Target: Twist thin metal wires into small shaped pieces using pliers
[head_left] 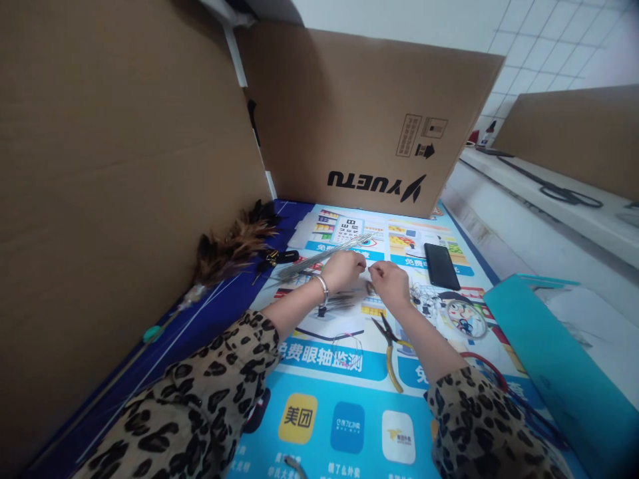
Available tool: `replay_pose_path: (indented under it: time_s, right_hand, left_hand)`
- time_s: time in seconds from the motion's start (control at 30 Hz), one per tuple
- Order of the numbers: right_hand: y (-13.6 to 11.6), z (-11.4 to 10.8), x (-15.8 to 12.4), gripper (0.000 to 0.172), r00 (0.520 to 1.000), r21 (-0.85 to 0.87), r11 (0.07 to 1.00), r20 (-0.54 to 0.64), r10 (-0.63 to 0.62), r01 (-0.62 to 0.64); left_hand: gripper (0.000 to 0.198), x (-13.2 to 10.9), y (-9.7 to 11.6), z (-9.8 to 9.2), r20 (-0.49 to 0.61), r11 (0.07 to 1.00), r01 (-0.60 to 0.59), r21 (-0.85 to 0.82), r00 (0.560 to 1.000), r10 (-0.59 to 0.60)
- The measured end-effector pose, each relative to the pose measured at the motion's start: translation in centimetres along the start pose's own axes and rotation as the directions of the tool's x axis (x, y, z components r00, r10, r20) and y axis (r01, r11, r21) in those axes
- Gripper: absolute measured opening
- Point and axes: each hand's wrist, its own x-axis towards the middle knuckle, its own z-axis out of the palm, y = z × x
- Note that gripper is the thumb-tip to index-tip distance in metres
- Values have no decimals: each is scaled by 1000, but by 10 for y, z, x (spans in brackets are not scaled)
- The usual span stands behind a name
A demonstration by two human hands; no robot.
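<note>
My left hand (344, 271), with a silver bangle (322, 287) on its wrist, is closed in a pinch over the printed table cover. Close beside it, my right hand (391, 283) is pinched too, the fingertips nearly meeting. Whatever the fingers hold is too small to make out. Below my hands lie yellow-handled pliers (389, 349), jaws pointing away from me. Behind my left hand is a bundle of thin silvery rods or wires (324, 256). Thin wire pieces (424, 299) lie right of my right hand, near a round clear dish (466, 318) with small coloured items.
A black phone (442, 266) lies at the right. A teal box (549, 359) stands at the right edge. Cardboard panels (369, 113) wall off the back and left. A feather duster (229, 246) leans along the left, near a small black item (284, 257).
</note>
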Motion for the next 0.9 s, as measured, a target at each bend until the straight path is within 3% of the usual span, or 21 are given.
replay_pose_path:
  time_s: [0.13, 0.27, 0.4, 0.63, 0.9]
  right_hand:
    - [9, 3, 6, 16, 972, 412, 882, 143, 186, -230]
    - [14, 5, 9, 16, 948, 527, 791, 232, 217, -310]
    - [15, 3, 9, 18, 926, 596, 716, 315, 209, -364]
    - [12, 0, 7, 25, 888, 687, 572, 413, 201, -449]
    - [7, -1, 5, 26, 867, 725, 477, 442, 230, -496]
  left_hand:
    - [12, 3, -9, 4, 107, 917, 176, -358, 983, -146]
    - [10, 5, -13, 7, 241, 696, 336, -634, 942, -235]
    - [9, 5, -15, 10, 275, 605, 378, -701, 926, -259]
    - [10, 4, -17, 13, 291, 555, 382, -739, 924, -249]
    - [14, 2, -16, 19, 278, 507, 362, -783, 931, -236]
